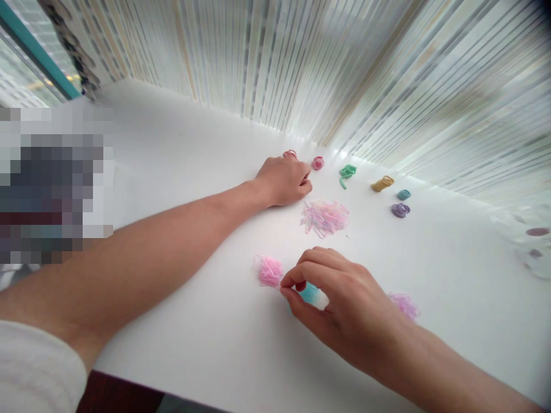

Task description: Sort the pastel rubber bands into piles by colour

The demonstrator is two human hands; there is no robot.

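My left hand [284,180] rests on the table with its fingers curled under. Just past its knuckles lies a red coiled piece [291,154], partly hidden. Anything inside those fingers is out of sight. Thumb and index finger of my right hand [344,298] are pinched together at the right edge of a pink pile of thin bands [270,271]. What the pinch holds is too small to make out. Beneath that hand shows part of a light blue pile [309,293]. A mixed pile of pale pink and lilac bands [325,218] lies between the two hands.
Along the white table's [181,350] back stand a red coil [317,163], a green bundle [348,172], a mustard roll [383,183], a blue roll [403,194] and a purple coil [400,210]. A lilac pile [404,306] sits behind my right wrist. Clear plastic [527,241] lies far right.
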